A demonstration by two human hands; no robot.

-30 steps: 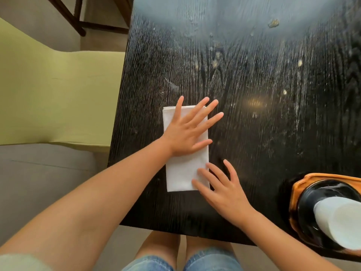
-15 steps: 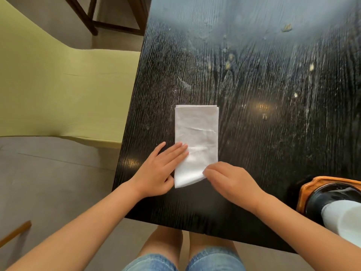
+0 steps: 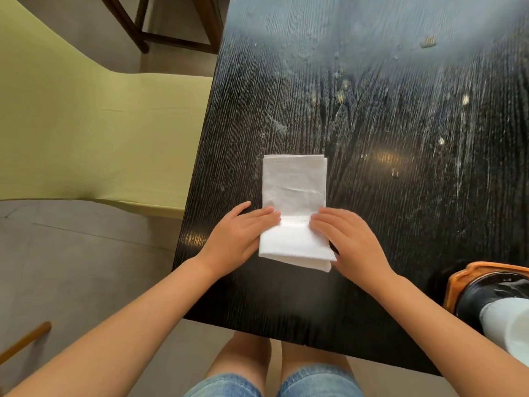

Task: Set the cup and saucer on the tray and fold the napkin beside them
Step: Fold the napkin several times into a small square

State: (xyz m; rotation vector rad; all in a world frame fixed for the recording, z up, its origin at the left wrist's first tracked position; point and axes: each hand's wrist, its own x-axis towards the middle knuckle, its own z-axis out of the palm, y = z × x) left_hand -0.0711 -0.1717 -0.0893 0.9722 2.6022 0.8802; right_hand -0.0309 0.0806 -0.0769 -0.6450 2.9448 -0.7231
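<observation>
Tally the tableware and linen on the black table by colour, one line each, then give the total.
White: 2, the napkin and the cup
Black: 1, the saucer
Orange: 1, the tray
Total: 4

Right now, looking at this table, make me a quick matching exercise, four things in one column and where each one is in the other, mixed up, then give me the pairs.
Things
1. napkin
2. tray
3. left hand
4. right hand

Places
A. at the table's near right corner, holding the dark saucer
B. on the napkin's near right edge
C. flat on the black table, near its left edge
D. on the napkin's near left edge

Pairs: 1-C, 2-A, 3-D, 4-B
</observation>
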